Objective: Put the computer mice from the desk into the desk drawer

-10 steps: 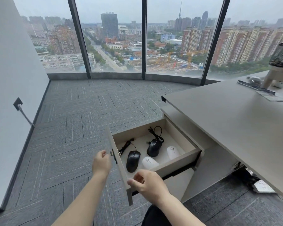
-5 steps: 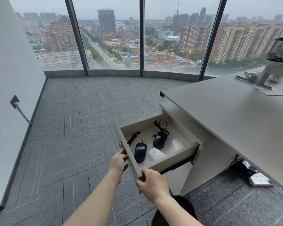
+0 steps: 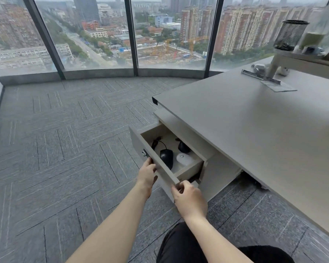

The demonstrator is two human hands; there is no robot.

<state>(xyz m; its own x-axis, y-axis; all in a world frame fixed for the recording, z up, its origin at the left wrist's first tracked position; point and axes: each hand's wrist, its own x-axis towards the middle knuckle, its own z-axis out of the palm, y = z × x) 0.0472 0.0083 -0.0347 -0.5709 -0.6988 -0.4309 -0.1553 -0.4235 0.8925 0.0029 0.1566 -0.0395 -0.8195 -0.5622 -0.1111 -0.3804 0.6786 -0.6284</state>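
Observation:
The beige desk drawer (image 3: pixel 139 143) stands partly open under the desk top (image 3: pixel 254 130). Inside lie a black wired mouse (image 3: pixel 166 156), a white mouse (image 3: pixel 183 158) and a second black mouse (image 3: pixel 183 147) half hidden under the desk edge. A further white mouse seen earlier is hidden now. My left hand (image 3: pixel 146 173) presses flat against the drawer front below the lock. My right hand (image 3: pixel 188 198) grips the near corner of the drawer front.
A mesh pen cup (image 3: pixel 291 35) stands on a raised shelf (image 3: pixel 302 61) at the desk's far end, with a metal ruler (image 3: pixel 260 76) and small white items below it. Grey carpet (image 3: pixel 65 149) spreads left to the window wall.
The drawer has slid inward under the desk, both hands moving with its front. One white mouse and part of a black mouse have passed out of sight.

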